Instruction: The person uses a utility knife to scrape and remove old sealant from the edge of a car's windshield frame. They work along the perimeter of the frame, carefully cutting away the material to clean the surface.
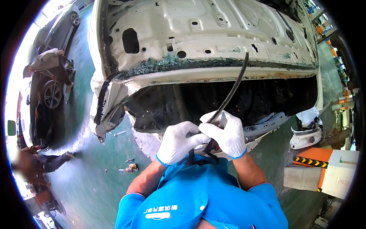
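Right grip (227, 133), white-gloved, clasps the lower part of a long black strip (237, 79); the left grip (178, 142) has its fingertips against the right glove, though I cannot tell whether it pinches the strip too. Green floor (110, 198) stretches under a bare white car body (228, 45). Between hands and car, the strip curves upward across the dark opening (183, 97). Left of the person, an orange-brown tool (133, 167) lies on the floor. Greenish crumbs (160, 63) line the car's edge.
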`<control>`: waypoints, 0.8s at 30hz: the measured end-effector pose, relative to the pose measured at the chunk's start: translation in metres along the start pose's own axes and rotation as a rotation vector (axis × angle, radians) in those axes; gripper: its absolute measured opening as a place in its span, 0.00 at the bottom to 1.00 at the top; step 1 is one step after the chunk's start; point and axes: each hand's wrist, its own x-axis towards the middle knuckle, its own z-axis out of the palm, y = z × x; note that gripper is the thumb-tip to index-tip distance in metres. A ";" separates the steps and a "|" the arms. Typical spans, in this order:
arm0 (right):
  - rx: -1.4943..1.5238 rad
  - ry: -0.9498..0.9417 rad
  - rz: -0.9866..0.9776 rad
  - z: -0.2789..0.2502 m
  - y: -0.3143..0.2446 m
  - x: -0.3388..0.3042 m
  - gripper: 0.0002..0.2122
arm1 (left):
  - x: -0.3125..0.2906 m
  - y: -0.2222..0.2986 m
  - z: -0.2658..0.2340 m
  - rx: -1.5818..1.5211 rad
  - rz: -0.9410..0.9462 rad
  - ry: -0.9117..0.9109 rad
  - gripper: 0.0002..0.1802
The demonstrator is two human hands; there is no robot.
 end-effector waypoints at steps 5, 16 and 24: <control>0.056 -0.072 0.011 -0.002 0.003 0.000 0.11 | -0.001 -0.017 -0.006 -0.267 -0.080 -0.127 0.13; 0.122 -0.111 0.016 -0.003 -0.001 0.002 0.09 | 0.003 -0.033 -0.015 -0.661 -0.139 -0.318 0.09; 0.054 -0.051 -0.003 -0.005 0.005 0.002 0.10 | 0.002 -0.008 -0.006 -0.168 -0.106 -0.096 0.08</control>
